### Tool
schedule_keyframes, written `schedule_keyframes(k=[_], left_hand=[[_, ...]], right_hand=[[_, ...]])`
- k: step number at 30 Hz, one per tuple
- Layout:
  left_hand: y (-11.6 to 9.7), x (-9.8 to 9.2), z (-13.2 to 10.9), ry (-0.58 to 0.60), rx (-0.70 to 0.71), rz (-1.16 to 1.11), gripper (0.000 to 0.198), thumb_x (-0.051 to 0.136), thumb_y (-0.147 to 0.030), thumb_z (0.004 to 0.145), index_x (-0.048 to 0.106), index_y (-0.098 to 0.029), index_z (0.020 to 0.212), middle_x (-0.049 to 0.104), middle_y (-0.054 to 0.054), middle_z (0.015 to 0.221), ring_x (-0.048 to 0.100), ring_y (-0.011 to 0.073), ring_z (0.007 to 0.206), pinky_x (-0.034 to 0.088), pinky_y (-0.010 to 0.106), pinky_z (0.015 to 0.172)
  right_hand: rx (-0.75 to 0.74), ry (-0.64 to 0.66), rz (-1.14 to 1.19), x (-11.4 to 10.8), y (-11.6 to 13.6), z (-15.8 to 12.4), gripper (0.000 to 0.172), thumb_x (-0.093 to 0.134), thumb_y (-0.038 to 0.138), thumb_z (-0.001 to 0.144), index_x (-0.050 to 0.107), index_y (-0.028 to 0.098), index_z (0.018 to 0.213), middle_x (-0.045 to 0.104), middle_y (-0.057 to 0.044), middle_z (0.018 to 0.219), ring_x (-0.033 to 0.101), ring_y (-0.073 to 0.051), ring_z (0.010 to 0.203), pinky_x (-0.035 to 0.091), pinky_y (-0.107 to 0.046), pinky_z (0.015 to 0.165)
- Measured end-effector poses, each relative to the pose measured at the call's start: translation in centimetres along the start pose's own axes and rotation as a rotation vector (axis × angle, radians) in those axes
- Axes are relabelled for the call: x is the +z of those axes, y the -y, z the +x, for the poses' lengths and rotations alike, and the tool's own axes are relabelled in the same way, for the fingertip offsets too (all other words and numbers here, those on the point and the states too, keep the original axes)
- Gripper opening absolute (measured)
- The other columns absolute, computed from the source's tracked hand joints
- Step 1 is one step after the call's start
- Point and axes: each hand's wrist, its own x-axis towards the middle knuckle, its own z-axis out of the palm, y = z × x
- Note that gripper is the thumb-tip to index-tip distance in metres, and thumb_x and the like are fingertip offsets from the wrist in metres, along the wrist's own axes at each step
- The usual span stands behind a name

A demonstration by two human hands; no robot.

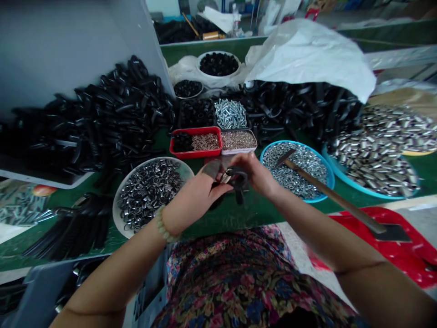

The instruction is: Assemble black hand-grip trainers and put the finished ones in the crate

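Floral blouse (235,282) below left hand (193,198) and right hand (254,175) holding spring clamp (232,178).

The spring (225,176) and black part (238,180) are being largely hidden by the left hand (193,205) and right hand (254,175) (the part's shape cannot be told). The red mat (403,259) is being cut off by the right edge, the white bag (307,59) is being blurred, and the far bench (211,41) is being cropped by the top edge, its small items being too blurred to name.
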Motion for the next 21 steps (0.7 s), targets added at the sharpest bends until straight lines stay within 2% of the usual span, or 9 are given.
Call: schedule_keyframes(k=[2, 4, 5, 7, 10, 12, 15, 18, 21], left_hand=[[0.5, -0.6, 0.2, -0.048, 0.072, 0.157, 0.029, 0.053, -0.03, 0.089, 0.054, -0.018, 0.115, 0.059, 0.009, 0.11, 0.057, 0.0216, 0.099, 0.046, 0.036, 0.091], [1.1, 0.6, 0.4, -0.022, 0.15, 0.376, 0.022, 0.047, -0.022, 0.09, 0.059, -0.016, 0.107, 0.057, 0.011, 0.11, 0.055, 0.023, 0.101, 0.045, 0.037, 0.091], [1.4, 1.7, 0.5, 0.031, 0.19, 0.47, 0.019, 0.045, -0.019, 0.09, 0.062, -0.015, 0.1, 0.057, 0.011, 0.107, 0.054, 0.0238, 0.099, 0.046, 0.037, 0.088], [2.2, 4.1, 0.8, 0.176, 0.261, 0.604, 0.021, 0.045, -0.015, 0.089, 0.065, -0.014, 0.084, 0.057, 0.013, 0.103, 0.054, 0.025, 0.096, 0.048, 0.036, 0.08], [3.8, 5.6, 1.9, 0.275, 0.285, 0.64, 0.021, 0.045, -0.014, 0.088, 0.066, -0.014, 0.083, 0.059, 0.011, 0.1, 0.055, 0.023, 0.09, 0.048, 0.033, 0.074], [5.3, 4.3, 3.9, 0.216, 0.219, 0.619, 0.023, 0.043, -0.014, 0.089, 0.065, -0.014, 0.089, 0.06, 0.01, 0.1, 0.056, 0.0212, 0.089, 0.047, 0.032, 0.078], [8.3, 0.7, 8.8, 0.005, -0.05, 0.67, 0.029, 0.037, -0.018, 0.093, 0.064, -0.011, 0.098, 0.061, 0.016, 0.107, 0.056, 0.0226, 0.099, 0.044, 0.034, 0.088], [10.9, -1.5, 13.3, 0.068, -0.185, 0.703, 0.024, 0.047, -0.02, 0.089, 0.065, -0.009, 0.099, 0.062, 0.018, 0.109, 0.057, 0.0248, 0.101, 0.044, 0.034, 0.088], [12.1, -1.3, 15.3, 0.108, -0.174, 0.691, 0.022, 0.048, -0.019, 0.087, 0.065, -0.011, 0.099, 0.064, 0.015, 0.103, 0.061, 0.024, 0.096, 0.045, 0.033, 0.086]], right_hand=[[-0.162, 0.033, -0.346, -1.0, -0.7, 4.9, 0.054, 0.024, 0.06, 0.094, 0.06, 0.02, 0.087, 0.063, -0.006, 0.089, 0.058, -0.019, 0.087, 0.045, -0.032, 0.079], [-0.249, 0.133, -0.867, -1.0, -1.2, 9.9, 0.038, 0.041, 0.046, 0.094, 0.064, 0.016, 0.091, 0.065, -0.012, 0.1, 0.054, -0.024, 0.099, 0.039, -0.036, 0.087], [-0.26, 0.193, -1.093, -0.6, -1.4, 11.9, 0.03, 0.047, 0.037, 0.092, 0.066, 0.014, 0.094, 0.065, -0.014, 0.104, 0.052, -0.026, 0.104, 0.037, -0.038, 0.088], [-0.248, 0.281, -1.361, 0.4, -1.8, 15.0, 0.022, 0.053, 0.023, 0.086, 0.069, 0.01, 0.095, 0.065, -0.019, 0.106, 0.05, -0.03, 0.106, 0.035, -0.041, 0.088], [-0.239, 0.331, -1.419, 1.5, -2.7, 16.8, 0.02, 0.051, 0.012, 0.082, 0.071, 0.01, 0.086, 0.069, -0.019, 0.097, 0.052, -0.031, 0.099, 0.033, -0.042, 0.084], [-0.257, 0.344, -1.428, 1.6, -3.2, 16.8, 0.023, 0.048, 0.011, 0.084, 0.071, 0.011, 0.088, 0.069, -0.018, 0.098, 0.052, -0.03, 0.099, 0.032, -0.042, 0.083], [-0.268, 0.33, -1.442, 1.1, -3.5, 16.5, 0.024, 0.048, 0.015, 0.086, 0.069, 0.011, 0.098, 0.067, -0.018, 0.105, 0.05, -0.03, 0.103, 0.03, -0.042, 0.085], [-0.256, 0.345, -1.461, 0.9, -3.4, 16.4, 0.022, 0.049, 0.016, 0.086, 0.069, 0.011, 0.093, 0.068, -0.017, 0.102, 0.051, -0.029, 0.1, 0.029, -0.041, 0.084], [-0.256, 0.346, -1.47, 0.9, -3.3, 16.5, 0.024, 0.046, 0.015, 0.087, 0.068, 0.011, 0.095, 0.068, -0.017, 0.104, 0.051, -0.029, 0.101, 0.03, -0.04, 0.084]])
